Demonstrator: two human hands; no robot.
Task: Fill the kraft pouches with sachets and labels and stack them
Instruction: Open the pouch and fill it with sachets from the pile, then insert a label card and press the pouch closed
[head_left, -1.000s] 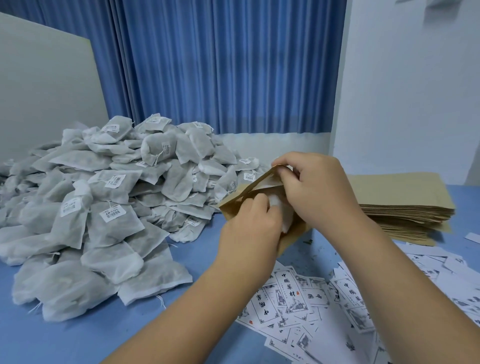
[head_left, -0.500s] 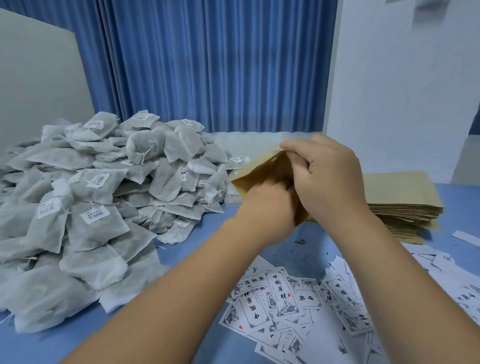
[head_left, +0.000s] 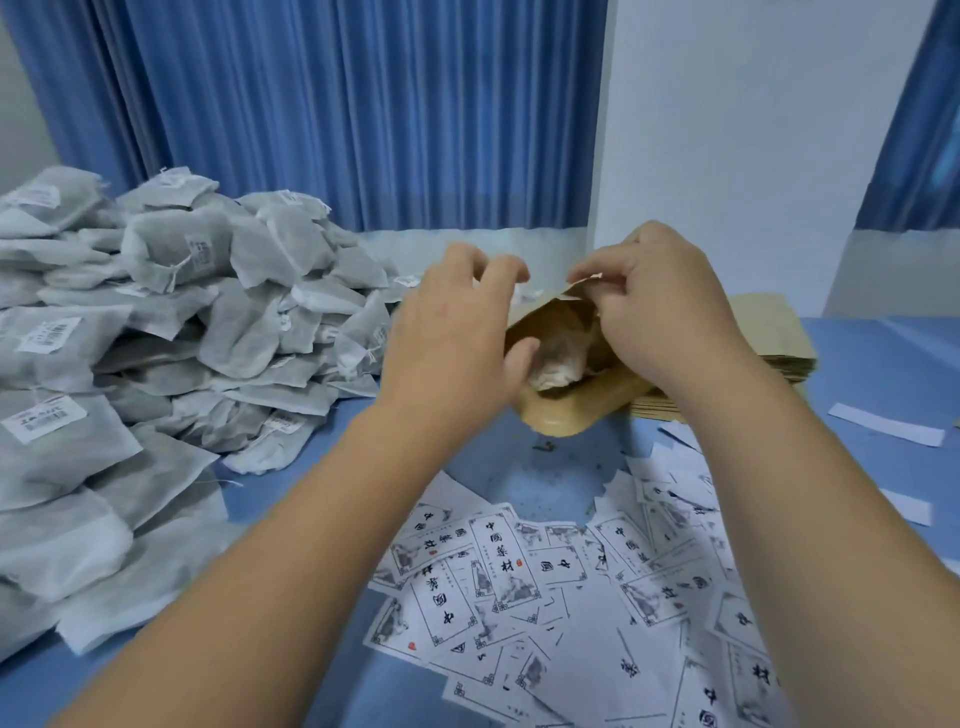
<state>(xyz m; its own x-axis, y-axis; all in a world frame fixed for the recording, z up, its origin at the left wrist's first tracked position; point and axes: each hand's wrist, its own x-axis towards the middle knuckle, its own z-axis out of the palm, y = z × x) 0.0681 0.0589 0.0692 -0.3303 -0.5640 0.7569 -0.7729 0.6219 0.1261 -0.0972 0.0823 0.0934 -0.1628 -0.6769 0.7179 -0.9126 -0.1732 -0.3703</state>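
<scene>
Inspecting the filling step: one kraft pouch (head_left: 561, 415) is held above the blue table (head_left: 883, 374) at centre scene, its mouth gaping towards me; a pale sachet (head_left: 558, 364) sits inside, partly visible through the mouth. The right hand (head_left: 660, 317) pinches the pouch's upper lip between thumb and fingertips and lifts it; the grip appears firm. The left hand (head_left: 457, 338) lies at the left side of the mouth, fingers curled, thumb against the sachet or the rim; whether it grips anything I cannot tell, as the fingertips are turned away from the camera.

Supplies noted: sachet pile (head_left: 182, 322) at the left, running from near to far; printed labels (head_left: 511, 577) scattered flat on the near table, below the pouch; stack of empty pouches (head_left: 779, 332) at the far right, just behind the right hand. No stack of filled pouches is in view.

Assessment: the sachet is judged loaded or nearly seated; no label is seen inside the pouch, so I take that step as outstanding. The next move calls for the left hand to come near and lift a single label off the loose, overlapping sheets while the right hand holds the lip open; risks are picking two sheets at once, or the mouth collapsing if the pinch slackens.
</scene>
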